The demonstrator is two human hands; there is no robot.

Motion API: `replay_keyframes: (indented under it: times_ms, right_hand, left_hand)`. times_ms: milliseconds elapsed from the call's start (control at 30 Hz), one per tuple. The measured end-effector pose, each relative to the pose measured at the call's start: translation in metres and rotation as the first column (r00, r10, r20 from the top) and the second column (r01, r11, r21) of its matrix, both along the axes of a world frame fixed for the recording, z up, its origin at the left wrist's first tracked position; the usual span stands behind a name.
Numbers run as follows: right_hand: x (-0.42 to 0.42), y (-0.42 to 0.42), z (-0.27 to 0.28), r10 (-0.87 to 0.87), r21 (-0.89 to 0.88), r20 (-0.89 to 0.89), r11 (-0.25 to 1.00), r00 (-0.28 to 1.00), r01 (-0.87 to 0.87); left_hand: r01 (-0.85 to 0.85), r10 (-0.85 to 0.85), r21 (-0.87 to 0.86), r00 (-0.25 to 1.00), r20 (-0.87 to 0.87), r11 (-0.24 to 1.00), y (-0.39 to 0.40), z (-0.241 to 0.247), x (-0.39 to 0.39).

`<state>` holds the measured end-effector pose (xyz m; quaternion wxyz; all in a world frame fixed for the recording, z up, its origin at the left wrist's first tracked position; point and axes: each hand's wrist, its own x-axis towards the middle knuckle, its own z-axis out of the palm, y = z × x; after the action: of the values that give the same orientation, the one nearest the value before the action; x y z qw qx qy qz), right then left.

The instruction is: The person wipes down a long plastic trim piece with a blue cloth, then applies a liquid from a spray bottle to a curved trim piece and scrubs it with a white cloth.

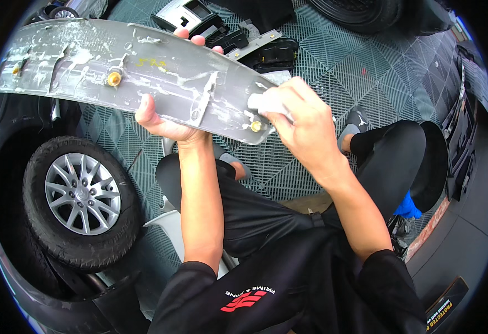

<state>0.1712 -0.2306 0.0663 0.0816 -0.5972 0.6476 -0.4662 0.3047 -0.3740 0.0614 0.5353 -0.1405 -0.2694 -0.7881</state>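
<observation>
A long, curved grey plastic trim panel is held up before me, its inner side facing up. White streaks of residue cover it, and a yellow handwritten mark shows near its middle. Yellow clips sit in it, one clip at mid-length and another clip near the right end. My left hand grips the panel from beneath, thumb on the near edge and fingertips past the far edge. Pinched in my right hand is a small white pad or cloth, at the panel's right end.
On the left a wheel sits in a dark vehicle's wheel arch. Several removed plastic parts lie on the grid-tile floor beyond the panel. Another tyre is at the top right. Dark panels stand along the right side.
</observation>
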Motion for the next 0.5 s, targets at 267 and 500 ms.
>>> replay_keyframes:
  times_ms: [267, 500]
  right_hand:
    - [-0.011, 0.008, 0.008, 0.053, 0.212, -0.119, 0.977, 0.991, -0.027]
    - [-0.010, 0.004, -0.002, 0.068, 0.101, -0.083, 0.993, 0.994, -0.060]
  left_hand:
    - [-0.005, 0.005, 0.009, 1.000, 0.000, 1.000, -0.002, 0.001, 0.003]
    - [-0.030, 0.031, -0.049, 1.000, 0.008, 0.998, -0.004, 0.000, 0.000]
